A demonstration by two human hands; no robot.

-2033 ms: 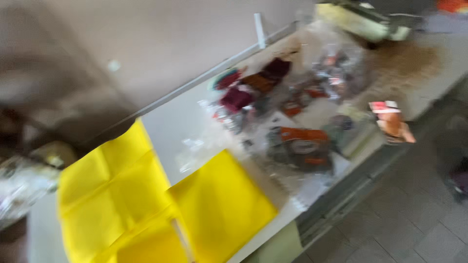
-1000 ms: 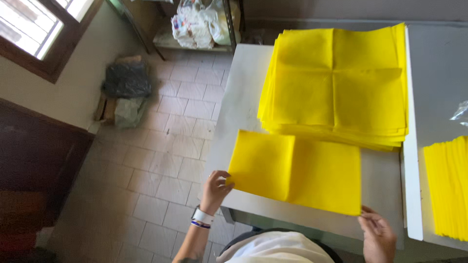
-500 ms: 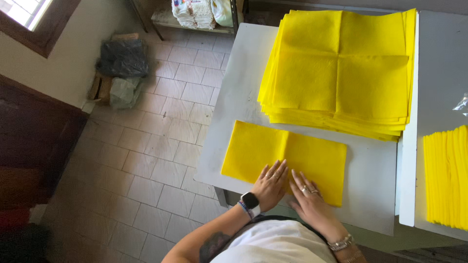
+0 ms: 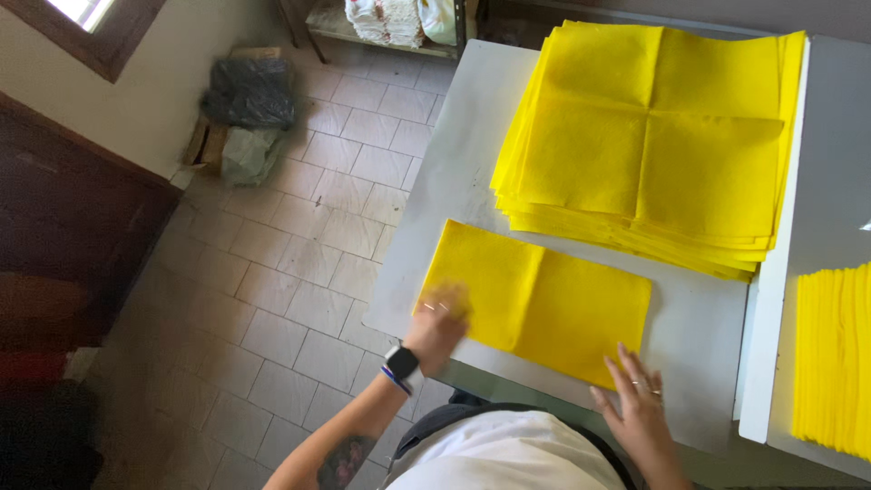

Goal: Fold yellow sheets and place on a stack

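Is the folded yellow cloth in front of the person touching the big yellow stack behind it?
Apart. In the head view a strip of bare grey table runs between the folded cloth and the stack.

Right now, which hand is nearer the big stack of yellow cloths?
Left, narrowly. Left hand rests on the folded cloth below the stack; right hand sits at the cloth's near corner, farther off.

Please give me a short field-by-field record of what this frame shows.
Left hand: on the left end of the folded yellow cloth, blurred
Right hand: flat at the cloth's near right corner
Cloth: lies on the white table
Behind it: tall pile of yellow cloths
Far right: second yellow stack
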